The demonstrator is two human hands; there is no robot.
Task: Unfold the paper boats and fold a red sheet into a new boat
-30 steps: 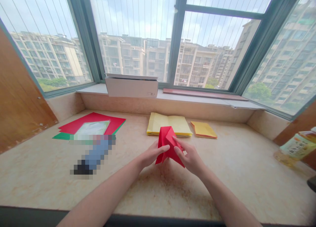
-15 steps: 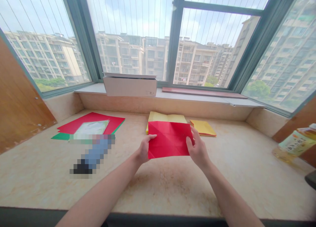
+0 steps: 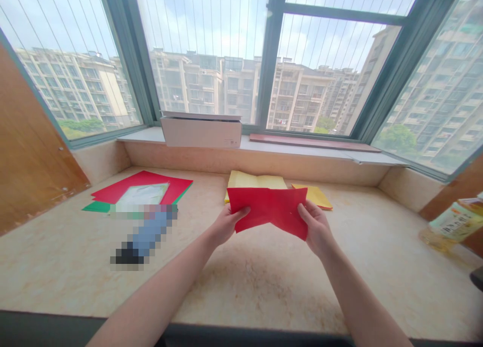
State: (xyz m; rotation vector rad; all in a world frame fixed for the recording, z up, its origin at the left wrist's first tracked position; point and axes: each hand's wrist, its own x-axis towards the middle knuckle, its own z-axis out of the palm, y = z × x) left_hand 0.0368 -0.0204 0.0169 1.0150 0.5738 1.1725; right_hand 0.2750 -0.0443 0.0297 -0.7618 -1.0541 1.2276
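A creased red paper sheet [image 3: 269, 210] is held up above the marble counter [image 3: 264, 276], spread wide between both hands. My left hand [image 3: 226, 225] pinches its lower left edge with thumb on top. At the sheet's right edge my right hand [image 3: 316, 227] grips it the same way. The sheet sags slightly in the middle and hides part of the yellow paper stack [image 3: 253, 180] behind it.
Red and green sheets with a pale sheet on top [image 3: 141, 191] lie at the left, next to a blurred-out object [image 3: 145, 236]. An orange folded paper [image 3: 317, 195] lies behind my right hand. A white box [image 3: 202, 130] stands on the sill. A bottle [image 3: 451, 223] lies at far right.
The red paper went from a folded peaked shape to an unfolded flat sheet, and both hands moved apart to its left and right edges and lifted it a little.
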